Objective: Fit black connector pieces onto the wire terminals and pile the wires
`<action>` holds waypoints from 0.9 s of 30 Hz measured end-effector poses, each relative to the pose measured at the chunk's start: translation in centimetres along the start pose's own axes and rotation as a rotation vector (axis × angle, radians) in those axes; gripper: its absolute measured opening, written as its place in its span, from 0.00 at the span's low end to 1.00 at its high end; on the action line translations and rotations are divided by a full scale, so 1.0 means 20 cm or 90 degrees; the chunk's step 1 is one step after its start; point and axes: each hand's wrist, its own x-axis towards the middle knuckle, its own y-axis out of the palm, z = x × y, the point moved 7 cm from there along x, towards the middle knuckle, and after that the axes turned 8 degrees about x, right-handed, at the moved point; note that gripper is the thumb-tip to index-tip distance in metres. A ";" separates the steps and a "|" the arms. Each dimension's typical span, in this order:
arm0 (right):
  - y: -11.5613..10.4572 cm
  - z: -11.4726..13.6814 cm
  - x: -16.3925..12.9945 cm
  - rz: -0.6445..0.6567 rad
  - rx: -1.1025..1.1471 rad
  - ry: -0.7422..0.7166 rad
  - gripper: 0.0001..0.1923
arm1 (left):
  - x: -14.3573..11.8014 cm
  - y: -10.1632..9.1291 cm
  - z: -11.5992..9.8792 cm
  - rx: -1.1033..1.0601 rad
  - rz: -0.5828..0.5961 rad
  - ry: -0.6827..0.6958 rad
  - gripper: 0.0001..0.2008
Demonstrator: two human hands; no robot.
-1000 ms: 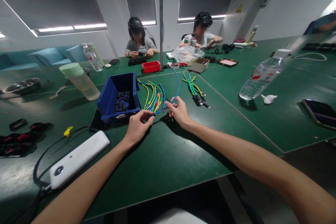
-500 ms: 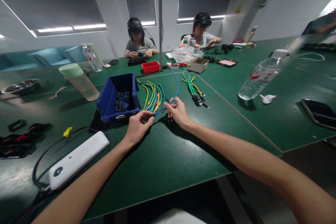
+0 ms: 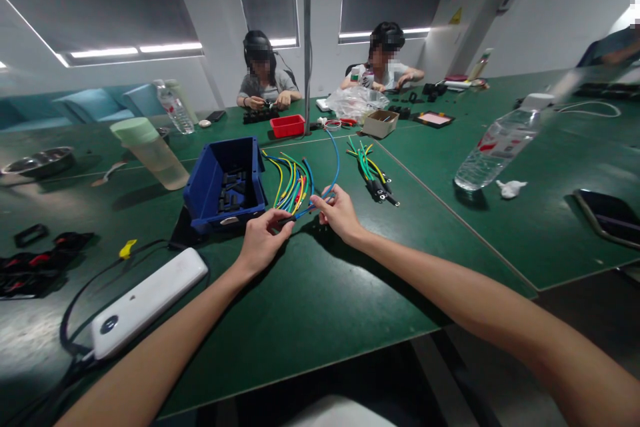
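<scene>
Between my two hands runs a blue wire (image 3: 337, 159), its free end curving up and away over the table. My right hand (image 3: 341, 215) pinches the wire near its lower part. My left hand (image 3: 265, 237) is closed on a black sleeve (image 3: 286, 220) at the wire's near end; the fingers partly hide it. Just beyond my hands lies a bundle of yellow, green and blue wires (image 3: 290, 180). To the right rests a second group of wires with black sleeves and ring terminals (image 3: 375, 180). Left of the bundle stands a blue bin (image 3: 200, 190) with small black sleeves inside.
A white power bank (image 3: 150, 303) with a black cable lies at left front. Bottles stand on both sides, one a clear water bottle (image 3: 495, 147). A red tray (image 3: 287, 125) and cardboard box (image 3: 380, 124) sit farther back. Two people work across the green table (image 3: 320, 320).
My hands and the blue wire stay almost still. The view shifts very slightly.
</scene>
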 end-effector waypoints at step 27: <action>0.02 0.00 -0.03 -0.028 0.027 0.017 0.21 | 0.00 0.01 0.02 -0.074 0.017 -0.013 0.13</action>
